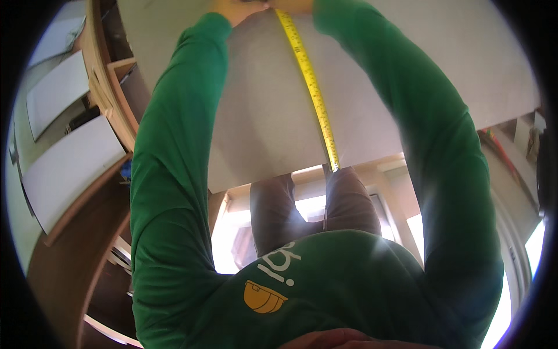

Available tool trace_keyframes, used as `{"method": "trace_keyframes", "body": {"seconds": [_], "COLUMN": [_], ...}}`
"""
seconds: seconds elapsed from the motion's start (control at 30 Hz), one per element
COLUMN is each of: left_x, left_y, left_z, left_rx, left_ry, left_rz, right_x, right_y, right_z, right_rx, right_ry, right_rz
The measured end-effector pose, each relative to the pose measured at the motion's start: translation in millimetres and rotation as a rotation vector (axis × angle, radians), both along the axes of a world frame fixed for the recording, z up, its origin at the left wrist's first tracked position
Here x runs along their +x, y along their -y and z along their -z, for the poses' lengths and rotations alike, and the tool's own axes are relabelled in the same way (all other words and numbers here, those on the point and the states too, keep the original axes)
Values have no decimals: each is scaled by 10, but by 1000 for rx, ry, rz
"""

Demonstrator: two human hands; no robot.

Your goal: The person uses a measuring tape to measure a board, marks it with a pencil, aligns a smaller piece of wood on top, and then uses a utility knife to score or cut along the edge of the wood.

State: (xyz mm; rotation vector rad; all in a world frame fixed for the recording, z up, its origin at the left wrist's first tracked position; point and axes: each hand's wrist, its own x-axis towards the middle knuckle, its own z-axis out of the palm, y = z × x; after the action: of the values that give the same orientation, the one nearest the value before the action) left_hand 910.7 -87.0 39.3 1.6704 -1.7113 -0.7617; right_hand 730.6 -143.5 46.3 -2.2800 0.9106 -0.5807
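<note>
A yellow tape measure [311, 81] lies pulled out across a large pale board [256, 116]. Its near end reaches the board's near edge, in front of my legs. The far end of the blade runs up to my two hands at the top rim. My left hand [239, 10] is just left of the blade, with a small dark bit beside its fingers. Close by on the right, my right hand [293, 6] is by the blade too. The picture's edge cuts off the fingers of both hands, so their grip is hidden.
White panels [72, 168] lie on the left beside a curved-looking wooden frame [107, 75]. A brown board [58, 285] stands below them. On the right, a reddish strip [503, 151] shows among clutter past the board. Bright light comes from below, around my legs [351, 200].
</note>
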Motion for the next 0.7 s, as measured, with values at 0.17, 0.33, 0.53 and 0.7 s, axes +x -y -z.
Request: {"method": "trace_keyframes", "body": {"seconds": [0.17,0.33,0.53,0.7], "left_x": [-39,-38,-60,21], "left_y": [143,82,133,142], "left_z": [9,173,173,54], "left_rx": [-160,-47,-166,-112], "left_ry": [17,-73,111,118], "left_rz": [81,40,-8,-5], "right_x": [-15,-811,-2388,-1521], "right_y": [16,-737,-3564,-4208], "right_z": [63,-627,-444,-784], "right_rx": [-83,415,-339,1152], "right_ry": [8,-24,-591,614], "right_rz": [132,603,819,1658]}}
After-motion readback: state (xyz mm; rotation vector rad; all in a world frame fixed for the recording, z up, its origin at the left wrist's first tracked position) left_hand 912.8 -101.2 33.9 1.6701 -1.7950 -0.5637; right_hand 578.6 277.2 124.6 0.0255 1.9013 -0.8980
